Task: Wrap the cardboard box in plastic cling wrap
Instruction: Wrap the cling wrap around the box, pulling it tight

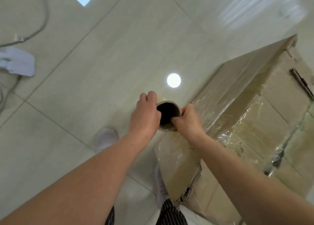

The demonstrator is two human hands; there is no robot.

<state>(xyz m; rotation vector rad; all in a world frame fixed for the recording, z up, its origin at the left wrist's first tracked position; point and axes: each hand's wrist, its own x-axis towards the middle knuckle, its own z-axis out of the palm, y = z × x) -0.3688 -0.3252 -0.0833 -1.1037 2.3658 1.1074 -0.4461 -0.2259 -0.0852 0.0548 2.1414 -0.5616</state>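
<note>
Both hands on the cling wrap roll, with the box to my right.

I look straight down the hollow core of the cling wrap roll (169, 104), so its long axis stands upright, in line with the box's vertical edges. My left hand (146, 112) curls round the roll's left side and my right hand (188, 121) grips the near right rim. The cardboard box (271, 105) stands on the tiled floor (85, 71) just right of the roll, nearer my right hand, with shiny film (209, 109) stretched from roll to box. Bands of film already cross the top. I judge the next pass must carry the upright roll round the box.
</note>
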